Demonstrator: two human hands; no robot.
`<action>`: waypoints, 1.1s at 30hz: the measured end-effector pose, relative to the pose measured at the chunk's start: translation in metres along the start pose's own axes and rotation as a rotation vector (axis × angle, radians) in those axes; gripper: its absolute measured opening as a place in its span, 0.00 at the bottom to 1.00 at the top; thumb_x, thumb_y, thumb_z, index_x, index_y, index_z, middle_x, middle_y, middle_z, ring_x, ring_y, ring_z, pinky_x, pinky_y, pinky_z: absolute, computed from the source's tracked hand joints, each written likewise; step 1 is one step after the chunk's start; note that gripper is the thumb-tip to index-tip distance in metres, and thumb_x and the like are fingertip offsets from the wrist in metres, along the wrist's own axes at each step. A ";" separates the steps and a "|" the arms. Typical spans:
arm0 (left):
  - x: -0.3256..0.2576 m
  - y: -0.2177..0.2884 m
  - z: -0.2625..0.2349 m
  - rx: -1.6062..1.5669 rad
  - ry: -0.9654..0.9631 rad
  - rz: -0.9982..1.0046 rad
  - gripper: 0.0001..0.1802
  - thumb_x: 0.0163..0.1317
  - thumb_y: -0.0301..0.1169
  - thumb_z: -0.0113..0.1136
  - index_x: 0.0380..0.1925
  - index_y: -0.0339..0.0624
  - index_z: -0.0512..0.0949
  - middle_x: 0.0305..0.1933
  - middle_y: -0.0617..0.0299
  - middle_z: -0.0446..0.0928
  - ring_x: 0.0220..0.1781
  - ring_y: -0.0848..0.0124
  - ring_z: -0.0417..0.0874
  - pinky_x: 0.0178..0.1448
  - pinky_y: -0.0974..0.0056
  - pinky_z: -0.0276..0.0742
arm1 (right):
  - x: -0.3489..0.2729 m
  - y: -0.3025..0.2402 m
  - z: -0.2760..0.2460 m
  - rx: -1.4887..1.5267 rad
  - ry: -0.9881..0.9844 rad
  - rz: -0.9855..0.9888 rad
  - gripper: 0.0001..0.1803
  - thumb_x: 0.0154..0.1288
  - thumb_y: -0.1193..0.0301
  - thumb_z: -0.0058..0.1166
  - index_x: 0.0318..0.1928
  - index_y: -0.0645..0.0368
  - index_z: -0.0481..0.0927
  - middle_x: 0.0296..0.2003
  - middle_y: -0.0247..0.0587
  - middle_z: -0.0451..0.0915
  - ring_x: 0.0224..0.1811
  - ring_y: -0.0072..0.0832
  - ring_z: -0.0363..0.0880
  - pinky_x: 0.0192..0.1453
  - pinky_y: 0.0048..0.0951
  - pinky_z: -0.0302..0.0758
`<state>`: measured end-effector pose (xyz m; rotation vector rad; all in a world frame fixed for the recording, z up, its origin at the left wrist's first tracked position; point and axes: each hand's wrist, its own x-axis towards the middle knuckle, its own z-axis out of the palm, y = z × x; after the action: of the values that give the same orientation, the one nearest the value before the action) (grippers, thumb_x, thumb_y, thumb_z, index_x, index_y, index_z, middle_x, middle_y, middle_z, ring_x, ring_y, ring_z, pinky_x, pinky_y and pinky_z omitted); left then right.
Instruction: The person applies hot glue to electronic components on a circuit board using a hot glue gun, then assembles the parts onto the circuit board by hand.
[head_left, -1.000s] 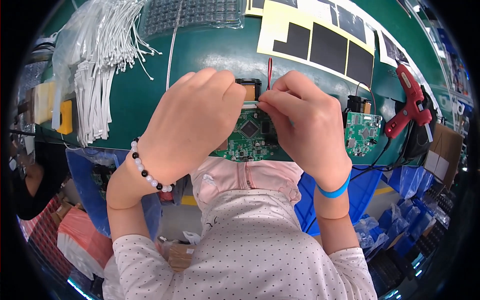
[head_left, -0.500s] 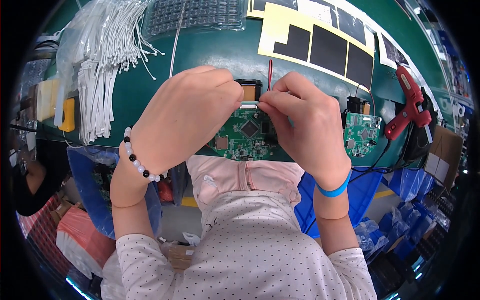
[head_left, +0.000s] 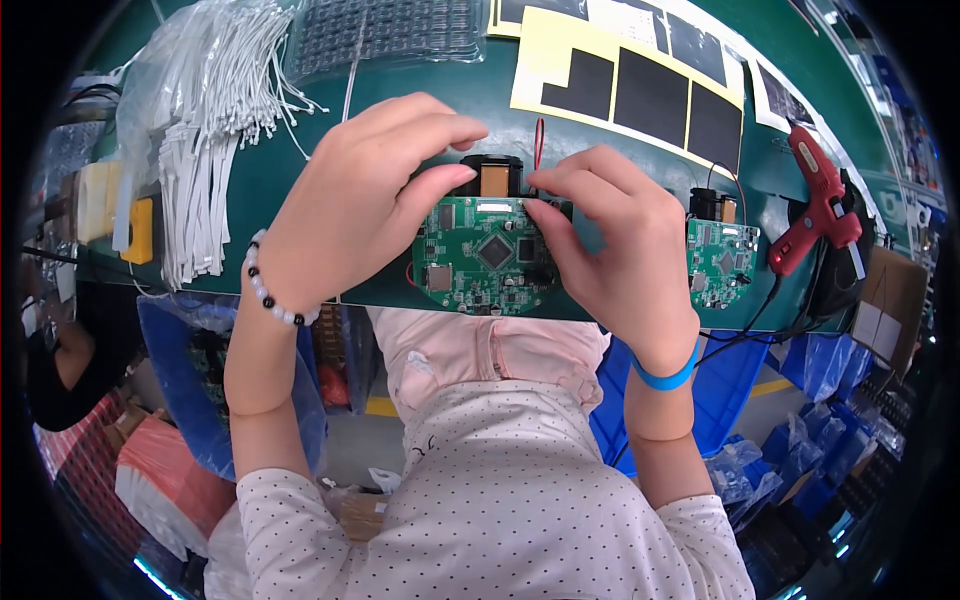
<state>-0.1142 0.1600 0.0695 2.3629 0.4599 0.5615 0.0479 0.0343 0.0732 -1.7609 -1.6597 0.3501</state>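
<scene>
Board (head_left: 487, 255), green w/ chips, sits at centre of frame on the near edge of the green surface (head_left: 300, 180). Black block w/ amber insert (head_left: 490, 177) sits just above its top edge, touching or nearly so; can't tell if joined. Thin red wire (head_left: 538, 145) runs up from there.

L hand (head_left: 365, 205) comes in from lower left, curled over the board's left side; thumb pressed on the top-left corner, other fingers (head_left: 440, 130) arched over the black block, half-closed. Bead bracelet on that wrist. R hand (head_left: 625, 250) covers the board's right side; fingers bent close, tips pinching at the board's top-right edge by the red wire. Whatever's under the tips is too small to tell. Blue band on that wrist.

2nd board (head_left: 722, 262), same kind, lies right of centre, w/ its own black block above it. Red glue gun (head_left: 820, 200) at right, near it. Yellow sheet w/ black pads (head_left: 640, 85) at upper centre-right. Bundle of white ties (head_left: 215, 130) in clear bag, upper left. Clear tray (head_left: 385, 30) at top centre.
</scene>
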 end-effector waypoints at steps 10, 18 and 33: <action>0.001 0.008 0.006 -0.058 -0.074 0.021 0.04 0.53 0.24 0.55 0.30 0.37 0.74 0.32 0.56 0.72 0.37 0.57 0.73 0.42 0.60 0.70 | -0.019 0.003 0.012 0.083 0.159 -0.048 0.14 0.47 0.81 0.59 0.38 0.61 0.78 0.35 0.42 0.75 0.32 0.38 0.77 0.33 0.32 0.74; -0.001 0.009 0.001 -0.091 -0.151 0.010 0.04 0.53 0.23 0.59 0.30 0.34 0.77 0.31 0.57 0.76 0.32 0.63 0.77 0.36 0.66 0.73 | -0.020 0.000 0.012 0.116 0.118 -0.006 0.13 0.46 0.84 0.60 0.37 0.62 0.81 0.35 0.43 0.77 0.34 0.33 0.79 0.38 0.27 0.76; 0.005 0.005 0.006 -0.115 -0.152 -0.002 0.07 0.50 0.23 0.62 0.30 0.34 0.76 0.28 0.59 0.75 0.30 0.68 0.77 0.33 0.68 0.73 | -0.022 0.007 0.019 0.124 0.182 -0.070 0.11 0.46 0.81 0.60 0.35 0.60 0.79 0.34 0.39 0.76 0.31 0.36 0.78 0.33 0.31 0.75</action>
<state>-0.1058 0.1554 0.0701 2.2748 0.3521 0.3925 0.0383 0.0196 0.0492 -1.5906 -1.5325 0.2469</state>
